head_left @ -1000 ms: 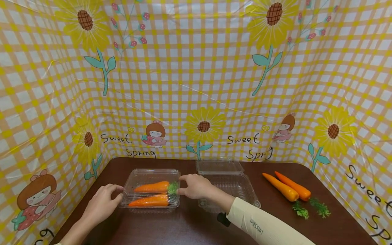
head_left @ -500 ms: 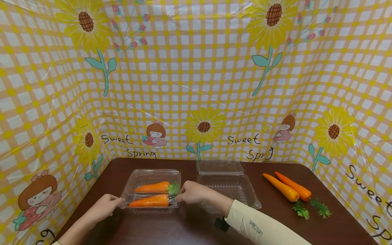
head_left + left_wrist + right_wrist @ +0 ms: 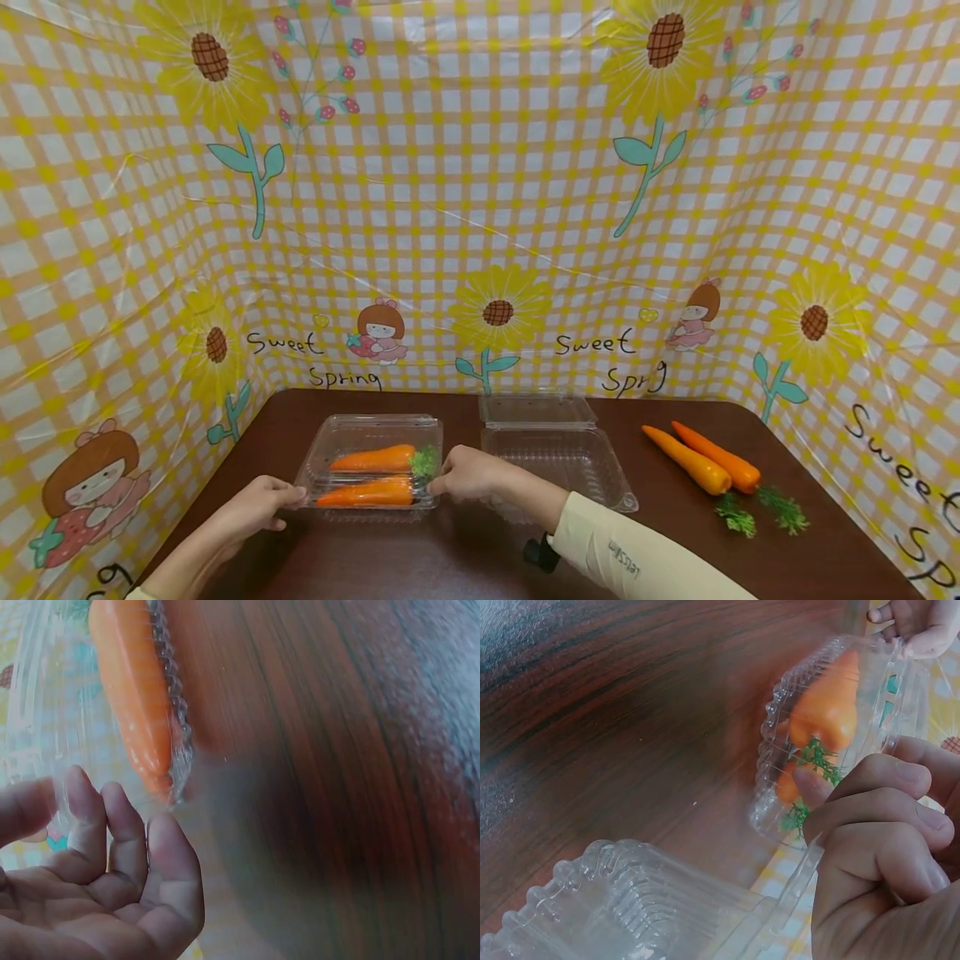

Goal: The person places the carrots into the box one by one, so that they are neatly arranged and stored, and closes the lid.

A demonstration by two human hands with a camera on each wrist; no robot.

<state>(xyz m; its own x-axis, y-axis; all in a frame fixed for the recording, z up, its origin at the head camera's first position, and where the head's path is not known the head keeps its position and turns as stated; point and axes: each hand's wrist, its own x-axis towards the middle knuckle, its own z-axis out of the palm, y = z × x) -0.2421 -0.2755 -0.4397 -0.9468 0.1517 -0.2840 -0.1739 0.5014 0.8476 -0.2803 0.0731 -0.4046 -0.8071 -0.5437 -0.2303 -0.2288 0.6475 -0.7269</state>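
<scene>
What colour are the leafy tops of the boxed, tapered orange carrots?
Green; the leafy tops show best in the right wrist view.

A creased sheet point(image 3: 442, 192) in yellow, peach and white check walls in the back and both sides, printed with sunflowers point(image 3: 498, 313), strawberry sprigs point(image 3: 348, 72), brown-haired girls point(image 3: 381, 327) and black "Sweet Spring" lettering point(image 3: 285, 343). The dark brown wood-grain table point(image 3: 375, 562) has rounded far corners; pale light point(image 3: 450, 667) glares off its surface.

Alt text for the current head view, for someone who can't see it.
A person's left hand and right hand hold the near corners of a lidded clear box containing two carrots. To its right, on the same dark table, sit an open clear box and then two loose carrots.
</scene>
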